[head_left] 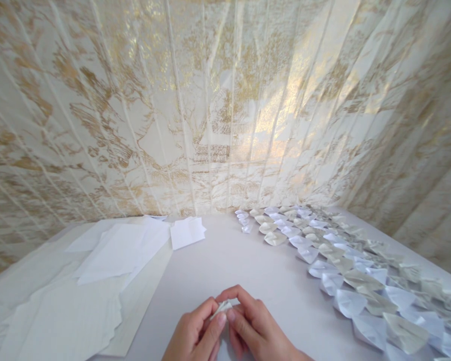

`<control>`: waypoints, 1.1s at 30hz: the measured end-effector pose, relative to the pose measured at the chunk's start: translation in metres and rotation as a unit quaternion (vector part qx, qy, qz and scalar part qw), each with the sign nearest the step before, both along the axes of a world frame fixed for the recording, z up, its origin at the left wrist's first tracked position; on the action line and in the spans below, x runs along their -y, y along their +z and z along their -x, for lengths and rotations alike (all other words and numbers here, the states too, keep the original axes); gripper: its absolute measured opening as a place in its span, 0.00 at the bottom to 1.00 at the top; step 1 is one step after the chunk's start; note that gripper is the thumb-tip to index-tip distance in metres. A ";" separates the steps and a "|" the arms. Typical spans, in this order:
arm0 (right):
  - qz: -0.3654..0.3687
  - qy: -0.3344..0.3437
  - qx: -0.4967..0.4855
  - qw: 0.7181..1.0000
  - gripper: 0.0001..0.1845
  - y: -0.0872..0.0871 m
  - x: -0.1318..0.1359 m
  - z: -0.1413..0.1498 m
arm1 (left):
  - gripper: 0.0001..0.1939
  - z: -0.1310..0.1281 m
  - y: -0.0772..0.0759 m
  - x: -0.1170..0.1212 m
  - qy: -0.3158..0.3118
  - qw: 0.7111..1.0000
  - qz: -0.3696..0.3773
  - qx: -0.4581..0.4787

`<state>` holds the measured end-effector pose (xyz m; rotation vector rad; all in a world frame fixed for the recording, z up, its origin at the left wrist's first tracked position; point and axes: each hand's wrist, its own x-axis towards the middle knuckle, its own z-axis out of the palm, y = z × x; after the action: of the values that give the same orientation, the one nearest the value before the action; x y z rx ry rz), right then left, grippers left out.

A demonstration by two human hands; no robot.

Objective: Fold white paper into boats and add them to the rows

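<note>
A small piece of folded paper (223, 307) is pinched between the fingertips of both hands, close to the front of the white table. My left hand (197, 331) grips its left side, thumb and index finger closed on it. On the right side, my right hand (253, 326) holds it with the thumb, and the index finger arches over the top. The lower part of the paper is hidden behind the thumbs, so its full shape cannot be made out.
Rows of folded paper pieces (348, 302), white and cream, line the right side of the table (210, 265). Stacks of loose sheets (67, 316) lie at left, with white sheets (113, 250) behind them and a small stack (187, 233) at the back. A gold-patterned curtain (210, 100) hangs behind.
</note>
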<state>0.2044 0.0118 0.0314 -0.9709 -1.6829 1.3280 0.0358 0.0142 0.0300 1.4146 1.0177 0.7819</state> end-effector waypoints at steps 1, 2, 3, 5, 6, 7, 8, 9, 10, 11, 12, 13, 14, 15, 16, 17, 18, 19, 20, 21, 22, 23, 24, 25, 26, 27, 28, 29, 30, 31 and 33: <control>0.001 -0.003 0.009 1.000 0.28 -0.001 0.000 -0.001 | 0.29 0.000 0.000 0.000 0.001 1.000 0.003 -0.003; 0.001 -0.006 0.015 1.000 0.29 -0.001 0.000 -0.001 | 0.29 0.000 0.000 0.000 0.001 1.000 0.005 -0.006; 0.002 -0.009 0.020 1.000 0.29 -0.001 0.001 -0.001 | 0.29 0.000 0.001 0.000 0.001 1.000 0.007 -0.010; 0.008 -0.014 0.026 1.000 0.29 -0.001 0.001 -0.001 | 0.29 -0.001 0.003 0.000 -0.004 1.000 0.010 -0.015; 0.014 -0.016 0.026 0.999 0.29 0.000 0.001 -0.001 | 0.29 -0.001 0.005 0.001 -0.006 1.000 0.011 -0.015; 0.019 -0.017 0.025 0.999 0.30 0.000 0.001 -0.001 | 0.29 -0.002 0.007 0.001 -0.007 1.000 0.012 -0.015; 0.024 -0.018 0.022 0.999 0.30 0.000 0.001 0.000 | 0.30 -0.002 0.009 0.001 -0.008 1.000 0.012 -0.015; 0.026 -0.016 0.018 0.999 0.31 0.000 0.001 0.000 | 0.30 -0.002 0.010 0.001 -0.006 1.000 0.012 -0.015; 0.024 -0.015 0.012 1.000 0.31 0.001 0.001 0.000 | 0.30 -0.003 0.011 0.001 -0.005 1.000 0.010 -0.017; 0.020 -0.014 0.007 1.000 0.32 0.001 0.001 0.000 | 0.30 -0.002 0.011 0.001 -0.004 1.000 0.007 -0.021; 0.016 -0.013 0.004 1.000 0.32 0.001 0.001 0.000 | 0.30 -0.002 0.010 0.001 -0.005 1.000 0.003 -0.025; 0.013 -0.012 0.004 1.000 0.32 0.001 0.001 0.000 | 0.29 -0.002 0.008 0.001 -0.007 1.000 -0.001 -0.029; 0.008 -0.012 0.006 1.000 0.32 0.002 0.001 0.000 | 0.29 -0.002 0.007 0.001 -0.010 0.999 -0.004 -0.031; 0.004 -0.012 0.012 1.000 0.33 0.002 0.001 -0.001 | 0.29 -0.001 0.005 0.000 -0.012 0.999 -0.008 -0.031; 0.001 -0.013 0.018 1.000 0.33 0.003 0.001 -0.001 | 0.30 -0.001 0.003 0.000 -0.012 0.999 -0.011 -0.031; -0.001 -0.013 0.025 1.000 0.33 0.003 0.001 -0.001 | 0.30 -0.001 0.002 0.000 -0.011 0.999 -0.013 -0.030; -0.005 -0.015 0.031 0.999 0.33 0.003 0.001 -0.002 | 0.30 -0.001 0.002 0.000 -0.008 0.999 -0.014 -0.030; -0.007 -0.016 0.035 0.999 0.32 0.003 0.001 -0.002 | 0.30 -0.001 0.002 0.000 -0.005 0.999 -0.015 -0.029; -0.006 -0.016 0.039 0.999 0.32 0.003 0.001 -0.002 | 0.30 -0.001 0.002 0.000 -0.003 0.999 -0.015 -0.028; -0.004 -0.016 0.040 0.999 0.32 0.003 0.002 -0.002 | 0.29 -0.001 0.003 0.000 -0.001 1.000 -0.014 -0.026; 0.001 -0.016 0.038 0.999 0.31 0.002 0.002 -0.001 | 0.29 -0.002 0.003 0.000 0.000 1.000 -0.011 -0.024; 0.006 -0.015 0.034 0.999 0.32 0.002 0.002 -0.001 | 0.29 -0.002 0.004 0.001 -0.001 1.000 -0.008 -0.023; 0.011 -0.013 0.029 0.999 0.32 0.001 0.002 -0.001 | 0.29 -0.002 0.005 0.001 -0.001 1.000 -0.005 -0.022; 0.015 -0.013 0.025 0.999 0.33 0.002 0.002 0.000 | 0.29 -0.002 0.005 0.001 -0.001 1.000 -0.002 -0.021; 0.016 -0.014 0.021 1.000 0.33 0.002 0.002 0.000 | 0.29 -0.002 0.006 0.001 -0.001 1.000 0.002 -0.021; 0.017 -0.014 0.019 1.000 0.34 0.002 0.002 0.001 | 0.29 -0.002 0.006 0.001 -0.001 1.000 0.004 -0.021; 0.016 -0.014 0.018 1.000 0.34 0.003 0.001 0.001 | 0.29 -0.002 0.006 0.002 -0.002 1.000 0.004 -0.019; 0.015 -0.013 0.018 1.000 0.34 0.004 0.001 0.001 | 0.29 -0.002 0.006 0.002 -0.001 1.000 0.004 -0.016; 0.014 -0.010 0.018 1.000 0.35 0.005 0.001 0.001 | 0.29 -0.002 0.007 0.002 0.001 1.000 0.002 -0.013; 0.012 -0.008 0.019 1.000 0.35 0.005 0.001 0.001 | 0.29 -0.002 0.008 0.002 0.003 1.000 0.000 -0.012; 0.006 -0.003 0.023 1.000 0.35 0.006 0.001 0.001 | 0.28 -0.002 0.011 0.004 0.010 1.000 -0.009 -0.012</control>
<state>0.2034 0.0110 0.0371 -1.0198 -1.7056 1.3230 0.0378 0.0105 0.0410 1.4341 1.0479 0.7922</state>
